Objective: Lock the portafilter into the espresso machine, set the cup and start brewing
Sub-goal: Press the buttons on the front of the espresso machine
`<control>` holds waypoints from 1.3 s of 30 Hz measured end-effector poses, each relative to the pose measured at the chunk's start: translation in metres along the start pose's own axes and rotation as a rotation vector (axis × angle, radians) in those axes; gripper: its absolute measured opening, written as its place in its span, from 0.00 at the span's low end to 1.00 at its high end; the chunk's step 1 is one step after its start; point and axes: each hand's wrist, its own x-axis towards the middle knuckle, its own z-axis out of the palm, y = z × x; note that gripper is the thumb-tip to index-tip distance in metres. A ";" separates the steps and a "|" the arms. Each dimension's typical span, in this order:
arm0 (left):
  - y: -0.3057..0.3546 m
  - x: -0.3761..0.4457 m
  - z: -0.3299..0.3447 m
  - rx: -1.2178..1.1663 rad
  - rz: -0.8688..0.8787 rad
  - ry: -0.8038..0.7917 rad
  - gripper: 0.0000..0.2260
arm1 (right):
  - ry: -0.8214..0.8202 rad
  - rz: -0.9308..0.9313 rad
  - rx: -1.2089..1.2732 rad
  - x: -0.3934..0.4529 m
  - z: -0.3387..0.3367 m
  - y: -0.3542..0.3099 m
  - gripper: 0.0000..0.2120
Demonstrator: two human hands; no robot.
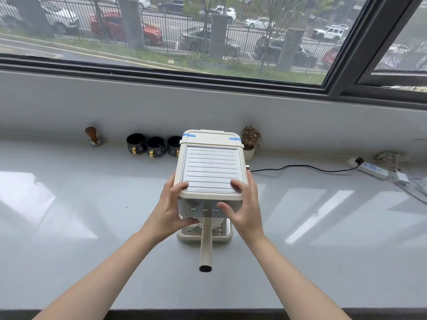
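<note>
Long cream portafilter [205, 245] handle poking out under boxy cream espresso machine [209, 174] on smooth grey counter [92, 262]. Left hand [172, 207] and right hand [245, 205] spread wide, gripping machine's sides. Round dark cups [154, 146] behind, by wall.

Soft, even daylight is coming in through the window [208, 31] beyond the hands, and the scene is reading bright and slightly washed out. The glossy counter [323, 262] is throwing pale slanted reflections to the outer side of each hand, the strongest glare lying far out past the left hand [172, 207]. Shadows are staying faint and diffuse. The wide lens is bending the window frame and counter edge. The street outside is looking hazy and soft.
</note>
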 end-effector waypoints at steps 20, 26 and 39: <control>0.003 0.000 0.010 0.095 0.059 0.151 0.41 | 0.048 -0.126 -0.058 -0.010 0.016 0.020 0.33; 0.003 0.000 0.012 0.076 0.030 0.153 0.41 | 0.060 -0.132 -0.044 -0.011 0.016 0.018 0.32; 0.005 0.000 0.012 0.060 0.011 0.178 0.40 | 0.053 -0.158 -0.072 -0.010 0.017 0.022 0.33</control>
